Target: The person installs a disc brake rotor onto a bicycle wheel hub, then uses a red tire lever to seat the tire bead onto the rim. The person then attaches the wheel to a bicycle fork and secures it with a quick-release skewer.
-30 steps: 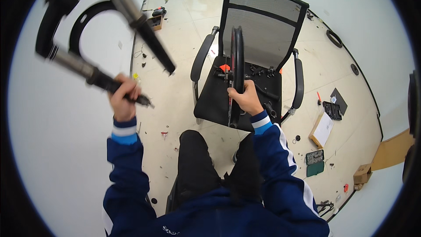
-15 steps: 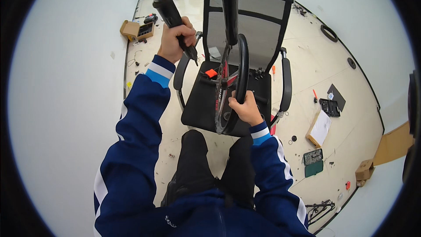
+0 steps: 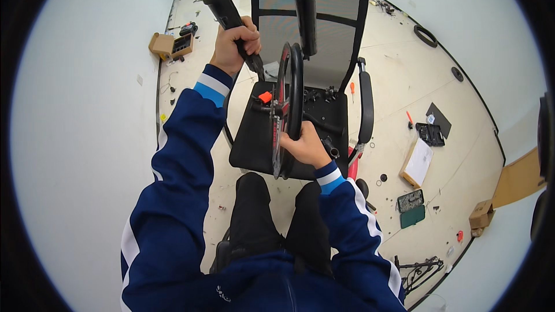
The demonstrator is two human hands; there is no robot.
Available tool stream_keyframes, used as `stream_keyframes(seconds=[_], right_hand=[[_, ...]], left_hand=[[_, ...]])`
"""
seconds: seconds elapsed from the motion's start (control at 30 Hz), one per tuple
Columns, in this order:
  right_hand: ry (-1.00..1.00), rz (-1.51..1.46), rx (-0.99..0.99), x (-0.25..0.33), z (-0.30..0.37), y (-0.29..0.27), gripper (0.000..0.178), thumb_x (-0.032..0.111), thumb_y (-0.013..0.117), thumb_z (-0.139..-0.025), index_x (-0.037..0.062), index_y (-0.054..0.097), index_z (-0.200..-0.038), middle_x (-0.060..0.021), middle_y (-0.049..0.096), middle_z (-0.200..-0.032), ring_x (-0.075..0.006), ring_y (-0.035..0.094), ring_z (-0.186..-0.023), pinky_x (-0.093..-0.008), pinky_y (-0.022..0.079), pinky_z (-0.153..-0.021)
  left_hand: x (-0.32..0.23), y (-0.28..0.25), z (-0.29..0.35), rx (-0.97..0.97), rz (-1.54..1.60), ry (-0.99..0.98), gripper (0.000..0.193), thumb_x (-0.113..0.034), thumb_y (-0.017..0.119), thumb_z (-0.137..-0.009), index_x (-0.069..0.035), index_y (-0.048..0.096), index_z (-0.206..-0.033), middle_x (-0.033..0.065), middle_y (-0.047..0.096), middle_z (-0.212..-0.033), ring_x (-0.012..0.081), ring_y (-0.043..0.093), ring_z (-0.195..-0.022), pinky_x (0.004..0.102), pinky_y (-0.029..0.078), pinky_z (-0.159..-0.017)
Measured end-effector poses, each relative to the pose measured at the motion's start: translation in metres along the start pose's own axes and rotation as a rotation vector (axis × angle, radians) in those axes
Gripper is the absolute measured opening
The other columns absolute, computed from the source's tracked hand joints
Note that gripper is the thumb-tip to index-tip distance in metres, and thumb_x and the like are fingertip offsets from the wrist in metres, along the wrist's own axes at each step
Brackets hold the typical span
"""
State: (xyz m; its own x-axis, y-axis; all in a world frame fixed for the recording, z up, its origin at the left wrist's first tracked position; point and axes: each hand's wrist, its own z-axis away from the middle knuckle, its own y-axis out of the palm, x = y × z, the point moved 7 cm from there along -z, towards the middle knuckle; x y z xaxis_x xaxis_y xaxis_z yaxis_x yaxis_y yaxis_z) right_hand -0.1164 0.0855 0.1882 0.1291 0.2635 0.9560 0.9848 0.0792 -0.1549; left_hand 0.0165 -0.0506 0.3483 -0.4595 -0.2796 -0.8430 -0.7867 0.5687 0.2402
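My left hand (image 3: 236, 45) is closed around the lower black part of one leg of a bicycle suspension fork (image 3: 224, 11), whose silver tube runs up out of the picture. The fork's other leg (image 3: 304, 17) hangs to the right. A small bicycle wheel (image 3: 297, 86) with a black tyre and a rim marked in red stands nearly edge-on over the chair seat. My right hand (image 3: 307, 145) grips its near lower side, fingers partly hidden by the wheel. In the picture, the wheel's top lies between the ends of the fork legs; whether it touches either I cannot tell.
A black mesh office chair (image 3: 245, 144) faces me, with an orange piece (image 3: 265, 97) and several small dark parts (image 3: 324, 95) on its seat. On the floor are an open cardboard box (image 3: 163, 45), a black toolbox (image 3: 430, 134), a green case (image 3: 412, 216) and a loose tyre (image 3: 425, 36).
The wheel has turned more edge-on and shifted left, away from the right fork leg. My right hand has moved left with it. My left hand keeps hold of the fork; the view has shifted slightly.
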Motion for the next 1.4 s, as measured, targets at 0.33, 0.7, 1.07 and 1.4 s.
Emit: stream_keyframes(seconds=[0.33, 0.7, 1.07, 1.4], right_hand=[[-0.022, 0.211, 0.074, 0.014, -0.008, -0.008, 0.034, 0.021, 0.065, -0.074, -0.0049, 0.048, -0.060, -0.0090, 0.043, -0.047, -0.0155, 0.039, -0.044, -0.0346, 0.037, -0.046], [0.010, 0.327, 0.270, 0.030, -0.008, 0.002, 0.029, 0.024, 0.066, -0.076, -0.0036, 0.058, -0.072, -0.0121, 0.055, -0.056, -0.0220, 0.051, -0.050, -0.0345, 0.042, -0.052], [0.055, 0.260, 0.264, 0.023, -0.011, 0.012, 0.023, 0.018, 0.063, -0.075, -0.0043, 0.058, -0.078, -0.0123, 0.058, -0.063, -0.0220, 0.055, -0.057, -0.0333, 0.046, -0.058], [0.095, 0.259, 0.270, 0.029, -0.015, 0.021, 0.022, 0.016, 0.063, -0.075, -0.0041, 0.056, -0.076, -0.0115, 0.054, -0.060, -0.0190, 0.050, -0.055, -0.0329, 0.044, -0.057]], left_hand=[[0.072, -0.012, 0.016, 0.002, 0.015, -0.123, 0.014, -0.007, 0.055, -0.067, -0.006, 0.041, -0.063, 0.0045, 0.038, -0.050, 0.0168, 0.038, -0.044, 0.0311, 0.037, -0.050], [0.120, -0.043, 0.042, -0.086, 0.032, -0.223, 0.012, 0.002, 0.060, -0.065, -0.002, 0.049, -0.061, 0.0056, 0.046, -0.049, 0.0149, 0.042, -0.039, 0.0283, 0.035, -0.042], [0.143, -0.057, 0.056, -0.048, -0.011, -0.192, 0.012, 0.006, 0.061, -0.065, -0.001, 0.051, -0.065, 0.0052, 0.049, -0.052, 0.0131, 0.046, -0.040, 0.0256, 0.034, -0.040], [0.151, -0.063, 0.060, -0.085, -0.010, -0.160, 0.004, 0.002, 0.060, -0.068, 0.001, 0.057, -0.069, 0.0057, 0.053, -0.053, 0.0125, 0.050, -0.044, 0.0242, 0.038, -0.042]])
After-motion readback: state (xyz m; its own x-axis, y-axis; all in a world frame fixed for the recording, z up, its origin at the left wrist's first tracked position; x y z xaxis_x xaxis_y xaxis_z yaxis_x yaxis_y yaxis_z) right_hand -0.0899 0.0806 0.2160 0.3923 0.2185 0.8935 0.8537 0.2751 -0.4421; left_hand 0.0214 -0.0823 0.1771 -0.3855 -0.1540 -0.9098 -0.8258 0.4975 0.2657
